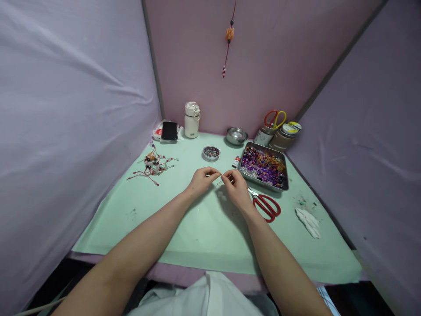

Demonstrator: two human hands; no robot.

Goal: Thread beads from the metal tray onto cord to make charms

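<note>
My left hand and my right hand meet above the middle of the table, fingertips nearly touching. Both hands pinch a thin, light-coloured cord, whose loose end hangs between them. Its exact kind is too small to make out. Just right of my right hand lie red-handled scissors, partly hidden by that hand. Behind the hands stands a small round dish of tiny parts. A metal tray of purple, red and dark beads with orange cord sits beyond my right hand.
Beaded red cords lie at left. At the back are a white bottle, a black phone-like object, a metal bowl, a jar holding scissors, and another jar. A white cloth lies right; a beaded string hangs behind.
</note>
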